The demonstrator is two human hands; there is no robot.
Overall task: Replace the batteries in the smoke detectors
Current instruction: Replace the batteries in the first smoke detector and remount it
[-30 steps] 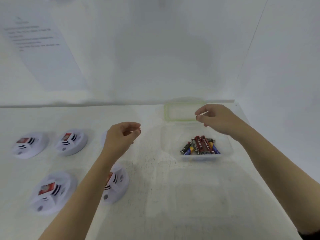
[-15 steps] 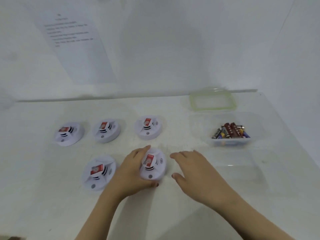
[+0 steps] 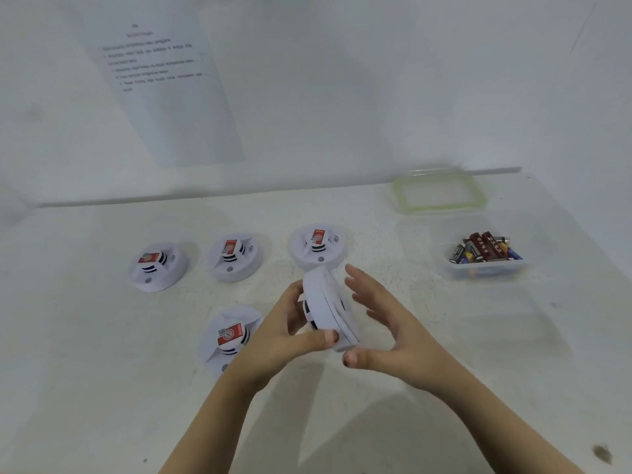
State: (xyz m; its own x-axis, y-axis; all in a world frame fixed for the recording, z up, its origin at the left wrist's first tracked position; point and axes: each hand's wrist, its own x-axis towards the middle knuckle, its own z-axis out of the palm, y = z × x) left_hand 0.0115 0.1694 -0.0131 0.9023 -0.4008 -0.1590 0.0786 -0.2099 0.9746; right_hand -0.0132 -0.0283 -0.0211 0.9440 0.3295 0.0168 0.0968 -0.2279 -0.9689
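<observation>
Held smoke detector (image 3: 325, 311): white disc at centre frame, lifted clear of the table (image 3: 102, 388) and tipped on edge, domed face toward frame left and flat back toward frame right, presumably so the battery cover on the back can be reached. Left hand (image 3: 280, 336): curled round the domed side with the thumb clamped on the lower rim, and it carries the weight. Right hand (image 3: 390, 333): fingers straight and fanned beside the flat back, thumb just under the lower rim, holding nothing. Motion blur softens that edge, so whether the fingertips touch the casing cannot be told. Four further units lie flat on the table, each with a red label on its raised centre. In a row across mid-frame are the far-left detector (image 3: 158, 266), the middle detector (image 3: 234, 256) and the right detector (image 3: 317, 246), the last just behind the held one. The near detector (image 3: 229, 336), lower centre-left, is partly covered by the left wrist. Loose batteries (image 3: 484, 251): a small heap in a clear plastic tub (image 3: 496, 272) at frame right, well apart from both hands and uncovered, so the stock is open to reach. Green-rimmed lid (image 3: 444, 206): flat on the table behind the tub, against the wall. Printed sheet (image 3: 164, 97): on the wall, upper left, its text unreadable. Status, as judged: opening stage on the first unit, no cell yet drawn from the tub.
</observation>
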